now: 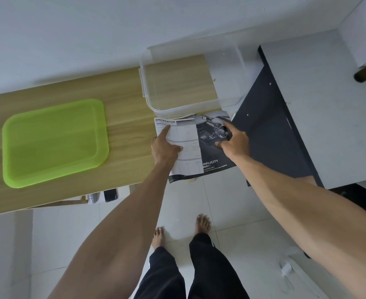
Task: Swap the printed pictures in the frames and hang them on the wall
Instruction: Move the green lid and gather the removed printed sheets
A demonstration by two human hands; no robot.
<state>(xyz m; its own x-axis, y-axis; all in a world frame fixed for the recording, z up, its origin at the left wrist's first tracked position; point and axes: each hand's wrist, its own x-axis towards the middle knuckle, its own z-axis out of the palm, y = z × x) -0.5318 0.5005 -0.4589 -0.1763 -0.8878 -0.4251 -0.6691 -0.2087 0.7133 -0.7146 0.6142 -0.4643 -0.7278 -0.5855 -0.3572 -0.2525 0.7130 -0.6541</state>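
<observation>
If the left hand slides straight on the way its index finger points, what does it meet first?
The left hand points up across the white specification sheet. Past the sheet's top edge it would probably meet the near wall of the clear plastic container, though the gap between them is hard to judge.

Wooden table top [123, 117]: light tan, with a straight darker grain running along its length.
Flat plastic lid [54, 143]: translucent lime green, plain.
Rectangular plastic storage box [190, 106]: clear and colourless, the tan grain showing through its base.
Printed specification sheet [186, 145]: white with grey table bands and a dark heading.
Printed car-interior picture [210, 137]: black and grey, white lettering low down.
Floor tiles [231, 212]: pale grey-white, thin grout lines.
Trousers [212, 268]: black, plain.
Panel [270, 134]: dark navy.
</observation>
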